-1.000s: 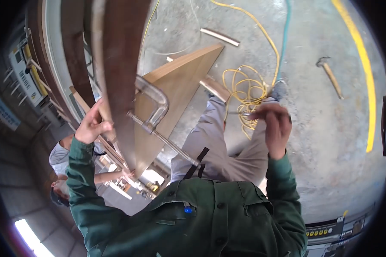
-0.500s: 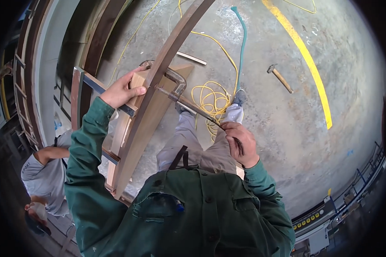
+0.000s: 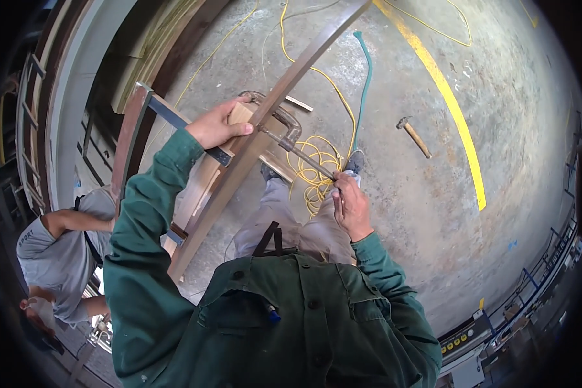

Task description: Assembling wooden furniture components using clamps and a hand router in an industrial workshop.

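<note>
Pressing one wooden block (image 3: 241, 115) against one curved wooden strip (image 3: 265, 123) with the left hand (image 3: 216, 127), fingers closed on it; gripping the handle of one metal clamp (image 3: 284, 129) in the right hand (image 3: 349, 207). Lying apart on open concrete floor (image 3: 498, 97): one hammer (image 3: 412, 134).

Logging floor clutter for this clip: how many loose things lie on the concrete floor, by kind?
Hammer: 1
Coiled yellow cable: 1
Teal hose: 1
Short wooden strip: 1
Total: 4
The painted yellow line is a floor marking, not counted.
</note>
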Tool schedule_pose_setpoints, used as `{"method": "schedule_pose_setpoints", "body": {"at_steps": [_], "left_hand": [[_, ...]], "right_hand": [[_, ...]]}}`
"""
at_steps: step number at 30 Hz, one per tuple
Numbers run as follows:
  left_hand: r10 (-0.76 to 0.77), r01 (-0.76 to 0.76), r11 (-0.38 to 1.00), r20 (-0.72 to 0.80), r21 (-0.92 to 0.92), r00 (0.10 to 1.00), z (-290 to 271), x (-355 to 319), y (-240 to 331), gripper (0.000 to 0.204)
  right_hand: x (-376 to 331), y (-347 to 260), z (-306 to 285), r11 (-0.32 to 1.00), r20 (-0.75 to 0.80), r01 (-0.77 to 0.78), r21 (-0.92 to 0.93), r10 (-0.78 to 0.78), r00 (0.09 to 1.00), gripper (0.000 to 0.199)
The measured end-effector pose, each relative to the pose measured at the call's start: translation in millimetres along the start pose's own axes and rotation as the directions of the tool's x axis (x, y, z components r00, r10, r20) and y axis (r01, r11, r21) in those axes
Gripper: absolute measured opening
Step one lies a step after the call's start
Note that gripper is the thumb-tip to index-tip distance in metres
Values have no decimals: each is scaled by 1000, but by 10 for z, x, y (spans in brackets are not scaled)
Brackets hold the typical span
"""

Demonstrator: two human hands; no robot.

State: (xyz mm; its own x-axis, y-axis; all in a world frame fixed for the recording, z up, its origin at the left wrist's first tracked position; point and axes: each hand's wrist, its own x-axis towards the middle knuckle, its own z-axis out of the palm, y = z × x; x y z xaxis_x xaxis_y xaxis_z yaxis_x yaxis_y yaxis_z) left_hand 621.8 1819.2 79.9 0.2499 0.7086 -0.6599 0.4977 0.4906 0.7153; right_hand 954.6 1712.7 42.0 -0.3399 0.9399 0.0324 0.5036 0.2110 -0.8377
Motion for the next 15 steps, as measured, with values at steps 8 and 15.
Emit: {"method": "schedule_pose_setpoints", "body": {"at_steps": [8, 15], "left_hand": [[49, -48, 997, -21, 58, 999, 5, 47, -104, 74], [83, -82, 992, -8, 94, 997, -12, 78, -113, 70]], "right_hand": [[131, 11, 218, 920, -265, -341, 196, 384, 884, 34], [135, -132, 448, 542, -123, -500, 675, 751, 649, 58]]}}
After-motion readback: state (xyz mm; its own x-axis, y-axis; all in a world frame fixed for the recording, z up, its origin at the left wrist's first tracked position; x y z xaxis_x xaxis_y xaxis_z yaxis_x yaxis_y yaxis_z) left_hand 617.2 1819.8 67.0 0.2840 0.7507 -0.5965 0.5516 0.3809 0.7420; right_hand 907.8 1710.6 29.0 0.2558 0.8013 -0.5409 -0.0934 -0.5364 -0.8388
